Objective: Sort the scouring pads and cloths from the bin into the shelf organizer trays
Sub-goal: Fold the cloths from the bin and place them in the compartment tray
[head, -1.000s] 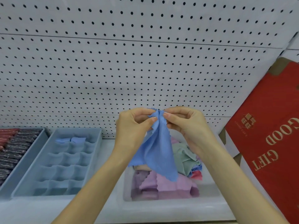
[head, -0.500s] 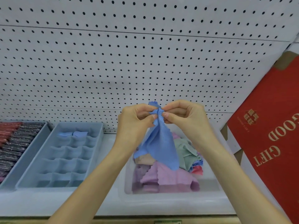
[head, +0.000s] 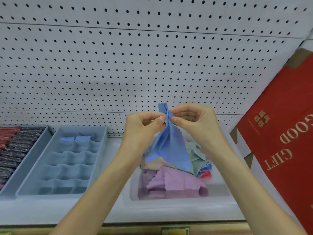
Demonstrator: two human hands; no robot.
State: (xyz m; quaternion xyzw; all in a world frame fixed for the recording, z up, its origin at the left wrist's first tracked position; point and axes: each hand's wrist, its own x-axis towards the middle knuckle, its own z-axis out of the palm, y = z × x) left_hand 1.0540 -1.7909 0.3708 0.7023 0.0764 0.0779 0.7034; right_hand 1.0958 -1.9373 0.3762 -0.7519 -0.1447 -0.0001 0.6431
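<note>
Head view: left hand [head: 142, 126] and right hand [head: 196, 122] pinch the bunched top of a thin blue scalloped cloth [head: 169, 150] hanging toward 6 o'clock above the clear plastic bin [head: 169, 206]; grey-blue divided tray [head: 50, 195] at 9 o'clock, nearer the left.

I count two hands, left hand [head: 142, 126] and right hand [head: 196, 121], sharing one blue cloth [head: 171, 146]. Two folded blue cloths [head: 75, 138], two trays: divided tray [head: 103, 145] and pad tray [head: 33, 150]. One bin [head: 177, 203], one red box [head: 279, 133]. Piled cloths [head: 169, 182]: maybe six, too overlapped to be sure.
</note>
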